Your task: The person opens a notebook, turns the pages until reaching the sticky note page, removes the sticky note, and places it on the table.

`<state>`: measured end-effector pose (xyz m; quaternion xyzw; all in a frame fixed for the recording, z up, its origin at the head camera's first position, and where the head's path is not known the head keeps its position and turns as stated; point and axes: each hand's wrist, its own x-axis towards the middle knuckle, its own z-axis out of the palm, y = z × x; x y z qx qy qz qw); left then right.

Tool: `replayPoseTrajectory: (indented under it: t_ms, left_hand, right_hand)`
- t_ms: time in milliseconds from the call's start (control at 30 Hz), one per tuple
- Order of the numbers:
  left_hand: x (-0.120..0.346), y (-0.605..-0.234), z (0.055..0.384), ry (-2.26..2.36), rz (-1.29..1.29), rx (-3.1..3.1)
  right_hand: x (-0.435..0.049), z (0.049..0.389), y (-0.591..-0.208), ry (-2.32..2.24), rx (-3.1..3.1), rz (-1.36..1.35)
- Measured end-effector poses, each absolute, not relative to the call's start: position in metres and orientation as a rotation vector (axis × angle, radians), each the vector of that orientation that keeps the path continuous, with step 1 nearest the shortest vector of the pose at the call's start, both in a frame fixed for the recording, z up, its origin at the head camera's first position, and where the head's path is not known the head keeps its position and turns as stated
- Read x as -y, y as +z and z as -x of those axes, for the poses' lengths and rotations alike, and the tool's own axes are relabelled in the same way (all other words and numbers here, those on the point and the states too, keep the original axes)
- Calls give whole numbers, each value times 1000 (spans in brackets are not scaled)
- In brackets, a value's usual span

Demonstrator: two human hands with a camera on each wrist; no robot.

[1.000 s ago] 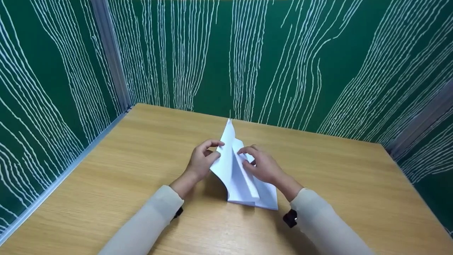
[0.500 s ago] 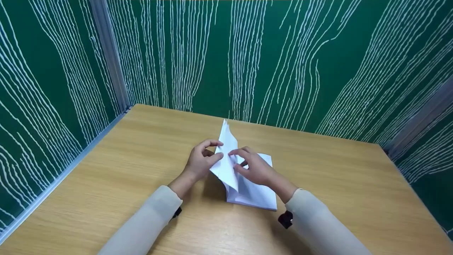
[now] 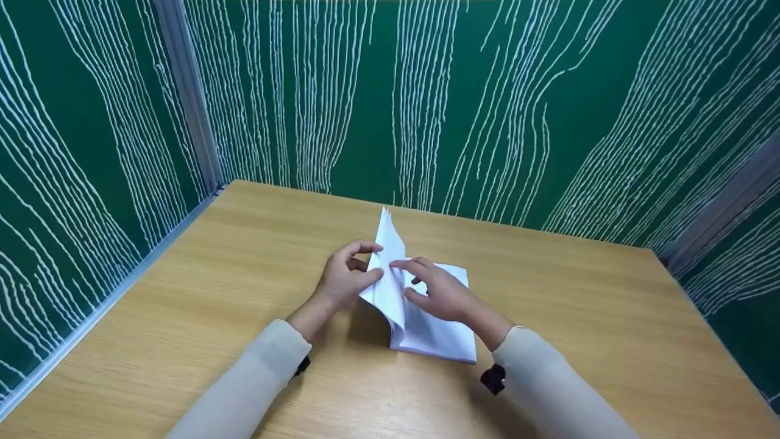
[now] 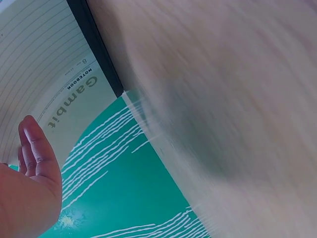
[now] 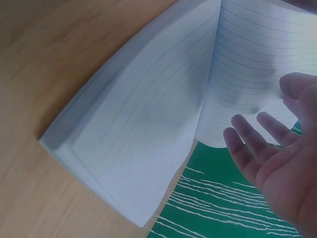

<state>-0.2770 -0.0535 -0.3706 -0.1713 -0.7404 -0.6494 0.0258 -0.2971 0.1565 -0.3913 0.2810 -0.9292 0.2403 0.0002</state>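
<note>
Green walls [image 3: 372,146] streaked with wavy white lines close in around me, and below them the wood-toned worktop [image 3: 268,256] spreads out. Near its middle lies the notebook [image 3: 436,332], its right part flat on the wood, its left part lifted off it. I judge the whole thing light and more floppy than stiff. The raised pages [image 3: 388,292] bow and curl at their lower corner, so each sheet should bend easily, and could crease or tear if I squeeze hard or pull crosswise. Smooth paper may slip sheet over sheet, so I'd take this bundle midway along its outer edge, thumb on one face and fingers behind, rather than by a corner. The flat block looks thicker and should be the steadier part to press on.

My left hand [image 3: 344,277] holds the raised pages at that outer edge, thumb and fingers curled onto them. My right hand [image 3: 445,294] grips nothing: its fingers are loosely spread on the inner side, the forefinger reaching the page face, though I can't tell how firmly it touches. Smallest of all are the "Gambit" print [image 4: 74,99] and the fine ruling [image 5: 247,59] across the paper.
</note>
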Motion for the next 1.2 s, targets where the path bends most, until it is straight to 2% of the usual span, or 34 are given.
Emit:
replayPoseTrajectory:
  t_ms: [433, 867, 1200]
  left_hand:
    - [53, -390, 295, -1970, 541, 2239]
    - [56, -389, 296, -1902, 478, 2269]
    - [54, -387, 295, -1847, 436, 2304]
  right_hand:
    - [-159, 299, -392, 731, 2867, -897]
    - [-199, 324, -398, 619, 2926, -449]
    - [-230, 330, -413, 199, 3046, -190]
